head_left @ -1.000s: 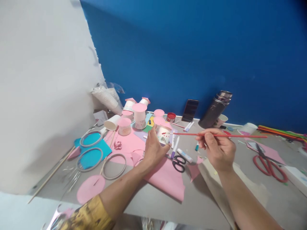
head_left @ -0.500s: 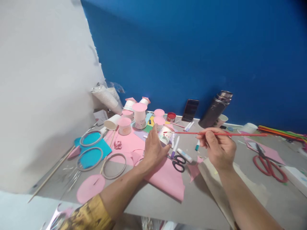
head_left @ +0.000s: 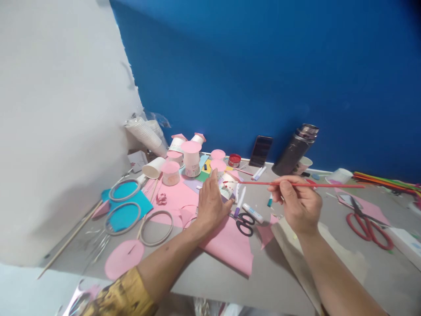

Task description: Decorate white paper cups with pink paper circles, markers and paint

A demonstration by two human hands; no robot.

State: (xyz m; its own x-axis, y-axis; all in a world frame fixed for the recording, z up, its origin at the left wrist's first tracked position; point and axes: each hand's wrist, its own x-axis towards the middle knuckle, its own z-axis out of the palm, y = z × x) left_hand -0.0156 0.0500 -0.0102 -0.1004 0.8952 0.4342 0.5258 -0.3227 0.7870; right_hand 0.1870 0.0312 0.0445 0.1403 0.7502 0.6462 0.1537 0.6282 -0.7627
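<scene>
My left hand (head_left: 210, 199) is wrapped round a white paper cup (head_left: 229, 188), which lies tilted and carries red dots and greenish marks. Part of the cup is hidden behind my fingers. Between the thumb and fingers of my right hand (head_left: 298, 204) is a thin red paintbrush (head_left: 256, 183), held nearly level. Its red-tipped bristles are at the cup's painted side; whether they touch it I cannot tell. Behind the cup stand several white cups topped with pink paper discs, one of them a taller stack (head_left: 191, 164). A small red paint pot (head_left: 234, 160) sits farther back.
Black-handled scissors (head_left: 245, 224), a glue stick (head_left: 253, 213) and markers lie by the cup. Pink paper (head_left: 230, 250) spreads in front. Grey rings (head_left: 156, 228) are at left, red-handled scissors (head_left: 368, 230) at right. A phone (head_left: 261, 150) and dark flask (head_left: 294, 151) stand along the blue wall.
Almost nothing differs. My right hand and the paintbrush have shifted very slightly left, and my left hand keeps its place on the cup.
</scene>
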